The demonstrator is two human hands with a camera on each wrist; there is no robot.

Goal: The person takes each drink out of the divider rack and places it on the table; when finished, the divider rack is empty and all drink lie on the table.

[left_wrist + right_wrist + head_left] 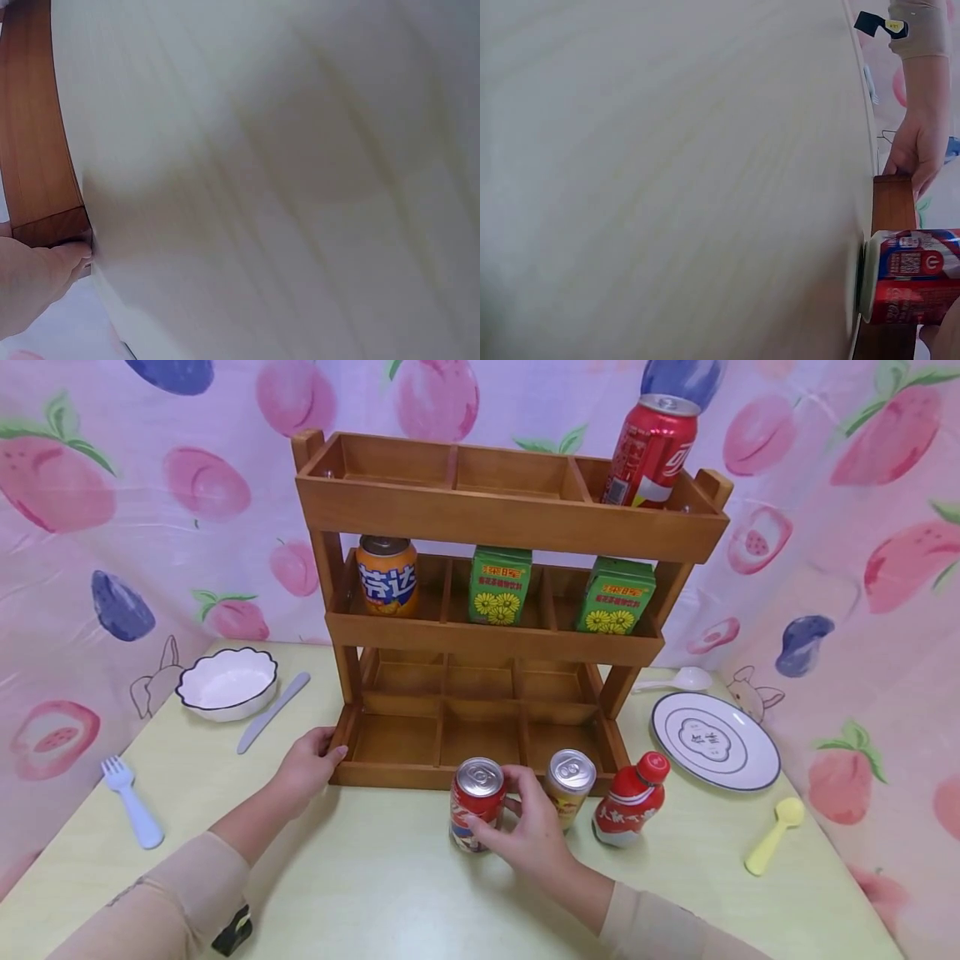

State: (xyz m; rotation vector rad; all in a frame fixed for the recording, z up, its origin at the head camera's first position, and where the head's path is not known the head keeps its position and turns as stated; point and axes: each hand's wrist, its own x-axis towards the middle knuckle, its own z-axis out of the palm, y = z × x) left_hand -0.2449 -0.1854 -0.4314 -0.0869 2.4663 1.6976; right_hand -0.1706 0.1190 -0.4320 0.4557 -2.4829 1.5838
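In the head view, my left hand [303, 768] grips the front left corner of a three-tier wooden shelf [480, 522]. The left wrist view shows thumb and fingers pinching that wooden corner [51, 226]. My right hand [536, 831] holds a red soda can [467, 806] around its side, upright in front of the shelf's lowest tier. In the right wrist view the same can [911, 296] stands with its base at or just above the table; I cannot tell which. Right beside that hand are a yellow-and-silver can [572, 772] and a small red-capped bottle [630, 802].
The middle tier holds an orange soda can [387, 578] and two green drink cartons [500, 589]. A red cola can [651, 456] stands top right. Left lie a bowl [228, 685], knife [273, 712] and fork [133, 802]; right, a plate [671, 731], white spoon [686, 679] and yellow spoon [775, 837].
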